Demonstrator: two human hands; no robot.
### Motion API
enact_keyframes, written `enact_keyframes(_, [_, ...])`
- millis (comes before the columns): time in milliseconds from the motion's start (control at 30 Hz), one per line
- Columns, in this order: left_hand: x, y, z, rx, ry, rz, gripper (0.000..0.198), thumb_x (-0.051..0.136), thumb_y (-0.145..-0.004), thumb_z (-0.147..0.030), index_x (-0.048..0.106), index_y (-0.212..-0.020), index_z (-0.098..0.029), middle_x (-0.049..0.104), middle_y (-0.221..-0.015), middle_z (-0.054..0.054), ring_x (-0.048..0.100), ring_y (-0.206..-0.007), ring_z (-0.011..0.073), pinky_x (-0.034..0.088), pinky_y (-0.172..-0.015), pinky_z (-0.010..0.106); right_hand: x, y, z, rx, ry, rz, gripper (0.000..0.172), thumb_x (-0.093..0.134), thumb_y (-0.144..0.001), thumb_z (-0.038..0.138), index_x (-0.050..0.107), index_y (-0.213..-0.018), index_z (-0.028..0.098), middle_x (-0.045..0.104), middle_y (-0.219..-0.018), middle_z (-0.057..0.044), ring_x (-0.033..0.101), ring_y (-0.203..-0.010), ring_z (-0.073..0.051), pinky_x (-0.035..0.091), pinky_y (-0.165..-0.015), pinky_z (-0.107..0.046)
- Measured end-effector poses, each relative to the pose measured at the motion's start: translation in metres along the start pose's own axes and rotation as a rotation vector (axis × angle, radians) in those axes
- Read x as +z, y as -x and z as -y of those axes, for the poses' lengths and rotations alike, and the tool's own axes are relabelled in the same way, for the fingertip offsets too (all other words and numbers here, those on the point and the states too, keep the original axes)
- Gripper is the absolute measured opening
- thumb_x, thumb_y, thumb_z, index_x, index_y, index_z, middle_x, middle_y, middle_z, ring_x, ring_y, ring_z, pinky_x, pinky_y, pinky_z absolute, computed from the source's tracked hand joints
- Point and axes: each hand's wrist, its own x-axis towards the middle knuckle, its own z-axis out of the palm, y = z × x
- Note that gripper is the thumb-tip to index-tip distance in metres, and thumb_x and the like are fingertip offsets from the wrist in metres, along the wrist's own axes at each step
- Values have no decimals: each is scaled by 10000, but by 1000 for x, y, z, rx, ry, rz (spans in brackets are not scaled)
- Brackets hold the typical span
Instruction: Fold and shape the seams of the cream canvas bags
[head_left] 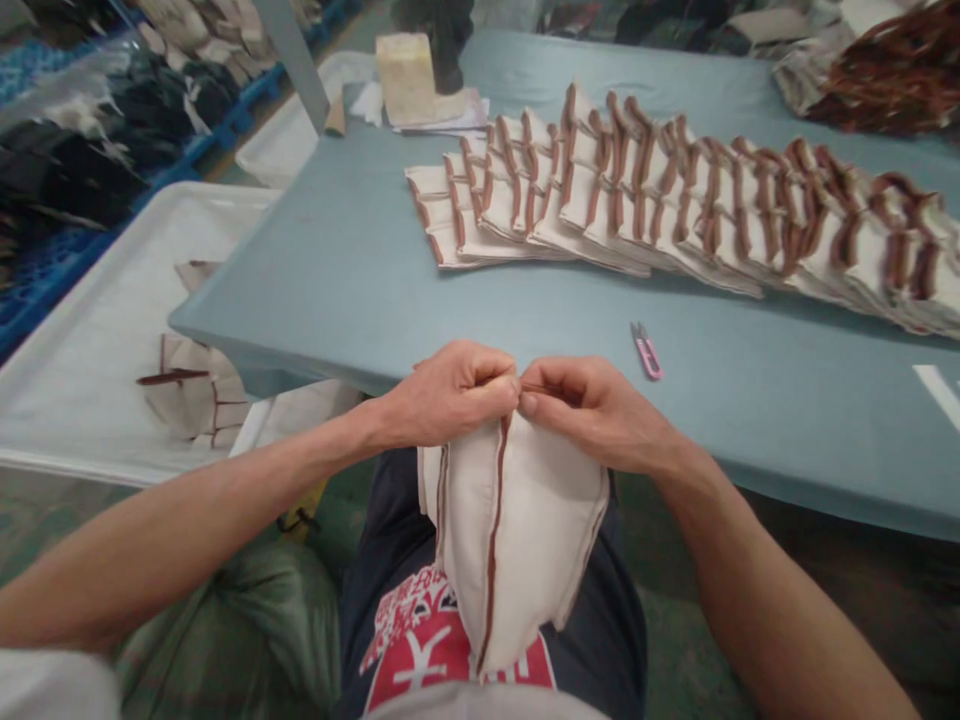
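Note:
A cream fabric piece with brown-bound seams (544, 500) hangs over my lap, held by its top edge. My left hand (469, 392) pinches that edge between thumb and curled fingers. Right beside it, my right hand (589, 405) pinches the same edge, the fingertips of both hands almost touching. A brown binding strip runs down the fabric from between the hands. What lies inside the pinched fingers is hidden. Pink-handled thread snips (646, 350) lie on the table, to the right of and beyond my right hand.
A long overlapping row of similar cream pieces (600, 200) spans the blue-covered table (337, 270). At the back stand a yellowish block (406, 78) and, far right, a brown bundle (896, 75). Left of the table, a white bin (67, 400) holds more pieces; a green sack (232, 630) sits below.

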Motion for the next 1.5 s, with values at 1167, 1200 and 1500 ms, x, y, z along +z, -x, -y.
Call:
enact_keyframes(1167, [-15,32,-35,397,-208,57,393,494,-1017,-169,345,-656,-211,311,-572,-74,327,-471,84,250,-486,272,-32,38,23,-231,215,-65,239,718,-856,382,643,-757,177,613,-697,24,538,-663,-130,401,-672,-258])
enact_keyframes(1200, [-20,35,-33,405,-228,21,390,486,-1030,-168,379,-657,-208,331,-574,-70,348,-476,85,260,-490,267,-37,37,19,-192,170,-48,289,736,-854,433,640,-761,177,607,-707,28,536,-678,-131,402,-670,-253])
enact_keyframes(1500, [-46,44,-10,198,-266,68,340,489,-1073,-406,659,-883,-181,666,-783,-14,604,-690,138,452,-644,203,-31,36,21,-265,119,-22,372,739,-919,377,491,-706,200,454,-701,65,426,-677,-113,352,-693,-261])
